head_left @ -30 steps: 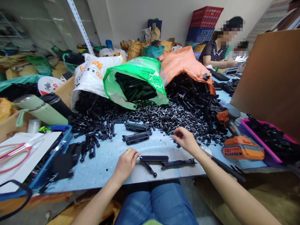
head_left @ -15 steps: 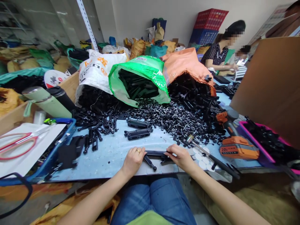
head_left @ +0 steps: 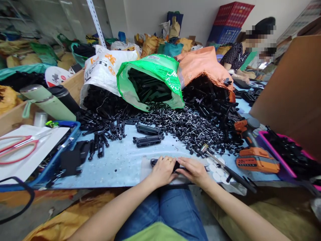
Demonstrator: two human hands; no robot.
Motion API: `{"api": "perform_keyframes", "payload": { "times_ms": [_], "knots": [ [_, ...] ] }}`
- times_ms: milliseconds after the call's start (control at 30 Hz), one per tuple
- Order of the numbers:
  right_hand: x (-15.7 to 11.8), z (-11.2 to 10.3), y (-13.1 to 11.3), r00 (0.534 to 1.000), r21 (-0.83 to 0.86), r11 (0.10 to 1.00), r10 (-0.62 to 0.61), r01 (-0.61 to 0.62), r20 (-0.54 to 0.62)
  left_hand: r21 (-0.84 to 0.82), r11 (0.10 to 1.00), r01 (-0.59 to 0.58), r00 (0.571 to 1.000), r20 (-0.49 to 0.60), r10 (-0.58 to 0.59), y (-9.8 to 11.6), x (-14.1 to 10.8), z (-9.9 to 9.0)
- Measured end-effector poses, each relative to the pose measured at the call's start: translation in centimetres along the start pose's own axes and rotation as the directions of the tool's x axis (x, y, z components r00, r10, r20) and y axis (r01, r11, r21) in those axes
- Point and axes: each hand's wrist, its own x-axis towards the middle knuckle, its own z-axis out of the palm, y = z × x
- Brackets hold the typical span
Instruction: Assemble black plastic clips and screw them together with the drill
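At the table's front edge my left hand (head_left: 164, 170) is closed over a black plastic part (head_left: 154, 162), whose left end sticks out past the fingers. My right hand (head_left: 193, 170) is beside it, fingers closed on the same part's right side. Most of the part is hidden under both hands. Beyond them lie two long black assembled pieces (head_left: 147, 140), one behind the other. A large heap of black-headed metal pins (head_left: 198, 129) spreads behind and to the right. Small black arms (head_left: 100, 144) lie to the left.
White, green (head_left: 150, 62) and orange bags of black parts stand behind. A hammer (head_left: 225, 169), an orange drill (head_left: 258, 160) and a pink-rimmed bin are right. Left are a blue basket, scissors (head_left: 20, 147) and bottles. A person (head_left: 235, 58) sits at back right.
My left hand has moved right, close to my right hand, and both now cover the part. The small arm that hung below the part no longer shows there. The view has shifted slightly.
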Motion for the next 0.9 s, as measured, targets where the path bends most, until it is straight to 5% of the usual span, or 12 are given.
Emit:
{"api": "perform_keyframes", "payload": {
  "times_ms": [167, 300, 433, 667, 733, 800, 900],
  "knots": [
    [-2.0, 0.6, 2.0, 0.999, -0.050, 0.998, -0.020, 0.022, 0.045, -0.016, 0.996, 0.087, 0.996, -0.036, -0.087, 0.1, 0.0, 0.6],
    [-2.2, 0.6, 3.9, 0.967, -0.075, 0.983, -0.150, 0.168, 0.207, -0.010, 0.996, 0.083, 0.996, -0.040, -0.084, 0.4, 0.1, 0.7],
    [-1.6, 0.1, 4.6, 0.941, -0.130, 0.956, -0.226, 0.264, 0.251, 0.030, 0.997, 0.072, 0.997, -0.037, -0.071, 0.9, 0.0, 0.3],
    [-0.8, -1.6, 2.3, 0.988, -0.342, 0.936, -0.039, 0.088, 0.148, 0.265, 0.962, -0.067, 0.990, -0.099, 0.096, -1.3, -1.8, -1.6],
    [0.3, -2.9, 0.4, 0.988, -0.241, 0.963, -0.093, 0.120, 0.122, 0.212, 0.972, -0.099, 0.973, -0.183, 0.139, -1.8, -2.7, -3.2],
    [1.8, -4.4, -2.2, 0.974, 0.037, 0.979, -0.201, 0.198, 0.102, 0.042, 0.982, -0.182, 0.935, -0.302, 0.186, -1.2, -3.8, -5.4],
    [4.1, -4.9, -6.7, 0.959, 0.587, 0.771, -0.281, 0.246, -0.033, -0.360, 0.876, -0.321, 0.886, -0.440, 0.144, 1.7, -5.6, -8.4]
  ]
}}
